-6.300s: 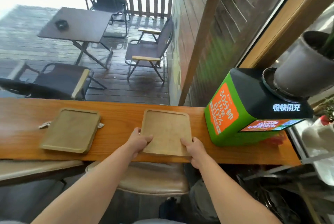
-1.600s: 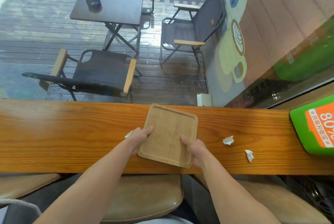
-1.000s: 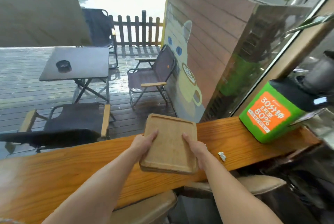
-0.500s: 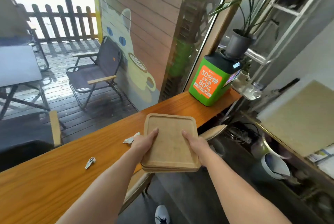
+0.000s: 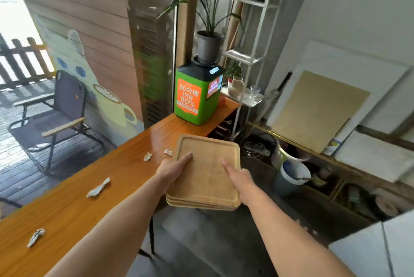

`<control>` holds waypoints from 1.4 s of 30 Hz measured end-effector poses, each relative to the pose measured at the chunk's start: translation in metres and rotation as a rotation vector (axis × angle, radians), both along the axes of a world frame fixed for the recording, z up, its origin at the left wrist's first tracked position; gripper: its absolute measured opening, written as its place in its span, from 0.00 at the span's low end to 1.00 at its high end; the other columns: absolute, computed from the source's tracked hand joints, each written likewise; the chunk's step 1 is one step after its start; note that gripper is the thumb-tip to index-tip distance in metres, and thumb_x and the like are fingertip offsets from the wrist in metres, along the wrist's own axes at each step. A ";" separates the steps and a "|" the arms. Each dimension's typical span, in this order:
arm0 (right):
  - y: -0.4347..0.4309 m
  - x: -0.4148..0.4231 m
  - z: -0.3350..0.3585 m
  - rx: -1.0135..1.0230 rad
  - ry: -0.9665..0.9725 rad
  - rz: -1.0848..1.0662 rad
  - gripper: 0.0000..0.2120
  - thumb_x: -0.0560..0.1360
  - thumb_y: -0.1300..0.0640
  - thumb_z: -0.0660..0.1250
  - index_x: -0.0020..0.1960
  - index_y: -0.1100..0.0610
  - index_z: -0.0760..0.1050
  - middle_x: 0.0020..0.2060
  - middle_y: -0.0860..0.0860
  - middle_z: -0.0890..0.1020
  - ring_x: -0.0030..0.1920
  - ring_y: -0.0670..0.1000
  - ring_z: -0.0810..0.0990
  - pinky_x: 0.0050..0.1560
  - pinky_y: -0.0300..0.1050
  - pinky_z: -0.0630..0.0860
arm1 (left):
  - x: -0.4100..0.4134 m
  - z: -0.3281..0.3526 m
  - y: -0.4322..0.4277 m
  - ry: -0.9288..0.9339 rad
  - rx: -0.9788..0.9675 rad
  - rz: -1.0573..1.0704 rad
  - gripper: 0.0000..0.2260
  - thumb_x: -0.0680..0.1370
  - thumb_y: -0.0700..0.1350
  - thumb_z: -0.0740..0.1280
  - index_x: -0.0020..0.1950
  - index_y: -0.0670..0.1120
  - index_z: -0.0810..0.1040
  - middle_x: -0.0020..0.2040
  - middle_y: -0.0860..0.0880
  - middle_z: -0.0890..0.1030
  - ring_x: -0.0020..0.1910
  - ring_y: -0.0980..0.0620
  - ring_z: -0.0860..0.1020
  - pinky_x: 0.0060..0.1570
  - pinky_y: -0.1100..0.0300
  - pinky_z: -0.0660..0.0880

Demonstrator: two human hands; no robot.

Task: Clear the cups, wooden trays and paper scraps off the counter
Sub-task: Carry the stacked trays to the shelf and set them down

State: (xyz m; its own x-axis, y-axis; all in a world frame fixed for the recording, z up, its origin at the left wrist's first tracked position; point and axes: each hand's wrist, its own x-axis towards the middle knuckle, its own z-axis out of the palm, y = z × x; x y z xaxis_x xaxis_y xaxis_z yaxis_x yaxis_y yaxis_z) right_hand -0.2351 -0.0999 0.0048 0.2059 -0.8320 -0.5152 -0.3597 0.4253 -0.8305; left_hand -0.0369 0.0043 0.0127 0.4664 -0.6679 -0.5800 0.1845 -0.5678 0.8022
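Head view: paper scraps (image 5: pixel 98 188) dot the counter (image 5: pixel 67 209) beside the held trays (image 5: pixel 206 178).

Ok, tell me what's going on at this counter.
A person is clearing it. The left hand and right hand grip a stack of wooden trays by its sides, thumbs on top, holding it up at the near edge of the counter. Four paper scraps lie on the counter, not yet picked up. A green kiosk stands at the far end. No cups show on the counter.
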 end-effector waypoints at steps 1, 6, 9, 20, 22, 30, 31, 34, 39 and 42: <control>-0.007 -0.021 -0.002 0.010 0.006 -0.017 0.38 0.65 0.33 0.74 0.61 0.61 0.73 0.50 0.56 0.82 0.48 0.57 0.81 0.46 0.51 0.77 | -0.021 0.000 -0.010 -0.010 0.006 -0.020 0.36 0.63 0.72 0.72 0.59 0.47 0.72 0.52 0.46 0.81 0.49 0.45 0.82 0.57 0.47 0.78; -0.040 -0.150 -0.017 0.035 0.019 -0.136 0.43 0.63 0.30 0.73 0.65 0.61 0.72 0.53 0.56 0.81 0.51 0.58 0.81 0.55 0.55 0.78 | -0.142 -0.015 -0.069 -0.101 0.042 -0.155 0.38 0.67 0.72 0.68 0.62 0.43 0.76 0.55 0.44 0.81 0.52 0.43 0.81 0.59 0.46 0.77; -0.050 -0.219 -0.021 0.053 0.041 -0.227 0.44 0.62 0.29 0.73 0.65 0.59 0.73 0.55 0.55 0.81 0.53 0.59 0.80 0.61 0.59 0.76 | -0.209 -0.017 -0.095 -0.125 0.025 -0.230 0.38 0.68 0.71 0.69 0.63 0.42 0.75 0.56 0.43 0.81 0.53 0.43 0.81 0.59 0.47 0.77; -0.070 -0.356 -0.027 0.131 0.096 -0.489 0.50 0.62 0.24 0.69 0.72 0.56 0.66 0.61 0.54 0.75 0.57 0.59 0.75 0.60 0.59 0.72 | -0.338 -0.027 -0.179 -0.158 0.057 -0.492 0.39 0.67 0.71 0.70 0.62 0.40 0.76 0.53 0.43 0.82 0.50 0.42 0.81 0.54 0.49 0.78; -0.075 -0.367 -0.029 0.143 0.115 -0.513 0.52 0.62 0.24 0.68 0.73 0.56 0.64 0.66 0.55 0.73 0.61 0.60 0.74 0.64 0.60 0.71 | -0.348 -0.031 -0.193 -0.145 0.066 -0.518 0.41 0.66 0.71 0.71 0.63 0.40 0.76 0.54 0.43 0.82 0.51 0.42 0.81 0.54 0.49 0.78; -0.141 -0.380 -0.027 0.192 0.114 -0.572 0.50 0.62 0.26 0.70 0.73 0.55 0.63 0.65 0.55 0.73 0.61 0.61 0.74 0.63 0.61 0.71 | -0.360 -0.036 -0.265 -0.049 0.088 -0.547 0.43 0.64 0.71 0.72 0.67 0.42 0.71 0.47 0.47 0.79 0.43 0.46 0.78 0.45 0.51 0.74; -0.152 -0.379 -0.026 0.187 0.110 -0.573 0.49 0.63 0.27 0.70 0.73 0.56 0.63 0.63 0.55 0.74 0.59 0.60 0.75 0.61 0.60 0.72 | -0.358 -0.034 -0.276 -0.046 0.085 -0.544 0.43 0.64 0.71 0.72 0.66 0.41 0.72 0.45 0.48 0.78 0.41 0.47 0.78 0.43 0.51 0.74; -0.196 -0.365 -0.020 0.160 0.087 -0.573 0.46 0.63 0.29 0.71 0.70 0.56 0.66 0.53 0.52 0.77 0.50 0.57 0.77 0.55 0.58 0.73 | -0.343 -0.030 -0.319 -0.053 0.089 -0.532 0.45 0.64 0.72 0.71 0.68 0.42 0.70 0.41 0.49 0.76 0.37 0.49 0.76 0.40 0.52 0.72; -0.276 -0.331 -0.001 0.171 0.031 -0.565 0.44 0.64 0.30 0.72 0.70 0.56 0.68 0.52 0.53 0.79 0.48 0.56 0.78 0.49 0.55 0.72 | -0.307 -0.017 -0.401 -0.028 0.075 -0.522 0.48 0.65 0.71 0.71 0.73 0.42 0.66 0.58 0.44 0.77 0.51 0.42 0.78 0.50 0.48 0.72; -0.324 -0.312 0.008 0.139 0.047 -0.559 0.45 0.68 0.32 0.71 0.74 0.58 0.64 0.63 0.56 0.76 0.57 0.59 0.77 0.52 0.54 0.71 | -0.287 -0.010 -0.449 -0.017 0.034 -0.510 0.47 0.65 0.69 0.73 0.73 0.40 0.66 0.63 0.42 0.77 0.55 0.40 0.77 0.51 0.48 0.73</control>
